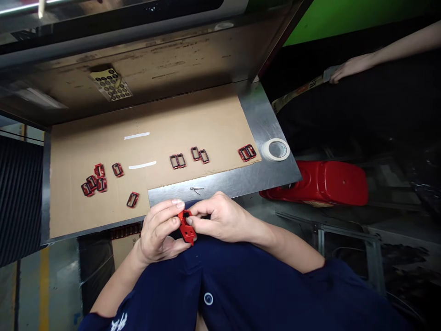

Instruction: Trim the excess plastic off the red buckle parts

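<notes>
Close to my body, just off the table's front edge, my left hand (161,232) is closed around a red plastic frame (187,230) with a dark opening. Thumb and fingers grip the frame from its left side and below, and it is tilted. My right hand (220,218) pinches at the frame's upper right edge, thumb and index finger at the opening. Whether a smaller piece is between those fingertips is hidden. Beyond my hands, a pair of tweezers (197,189) lies on the metal strip of the table.
Several red-and-black frames (177,161) lie in groups on the cardboard sheet (200,115). A tape roll (276,149) sits at the right corner. A sticker sheet (112,84) is on the back panel. Another person's hand (353,68) is at upper right, above a red stool (330,183).
</notes>
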A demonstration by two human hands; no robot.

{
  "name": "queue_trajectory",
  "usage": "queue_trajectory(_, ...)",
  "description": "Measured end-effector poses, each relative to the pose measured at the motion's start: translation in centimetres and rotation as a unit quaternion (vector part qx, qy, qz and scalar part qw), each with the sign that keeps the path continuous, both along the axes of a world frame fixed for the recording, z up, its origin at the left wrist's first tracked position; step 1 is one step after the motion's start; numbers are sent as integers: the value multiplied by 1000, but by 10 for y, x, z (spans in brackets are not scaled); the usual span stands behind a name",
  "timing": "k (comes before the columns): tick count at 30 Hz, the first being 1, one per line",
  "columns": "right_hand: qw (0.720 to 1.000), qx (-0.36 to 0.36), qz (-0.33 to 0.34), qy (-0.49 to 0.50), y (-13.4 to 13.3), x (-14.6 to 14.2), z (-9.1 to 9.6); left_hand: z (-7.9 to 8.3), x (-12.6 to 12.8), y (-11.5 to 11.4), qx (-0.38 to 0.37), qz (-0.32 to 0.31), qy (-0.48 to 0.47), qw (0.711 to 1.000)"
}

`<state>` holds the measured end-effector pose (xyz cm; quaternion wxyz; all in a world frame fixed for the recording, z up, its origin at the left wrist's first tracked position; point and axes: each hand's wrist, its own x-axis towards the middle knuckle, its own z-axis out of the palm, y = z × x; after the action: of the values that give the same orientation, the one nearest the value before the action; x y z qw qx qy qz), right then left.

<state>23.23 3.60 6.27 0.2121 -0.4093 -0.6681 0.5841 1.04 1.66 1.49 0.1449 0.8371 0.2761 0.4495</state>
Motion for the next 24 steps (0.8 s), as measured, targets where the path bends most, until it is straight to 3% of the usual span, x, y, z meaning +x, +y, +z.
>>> queue_trajectory(5,999,40,28,-8,2,5,1,1,1,1,-4,-13,0,1000)
queue_trajectory(15,995,49,88,9,7,15,7,-1,-1,1,-20,-12,-4,1000)
queue_trajectory(24,999,23,47,-7,5,9,5,-7,-3,0,-15,-14,-1,1000)
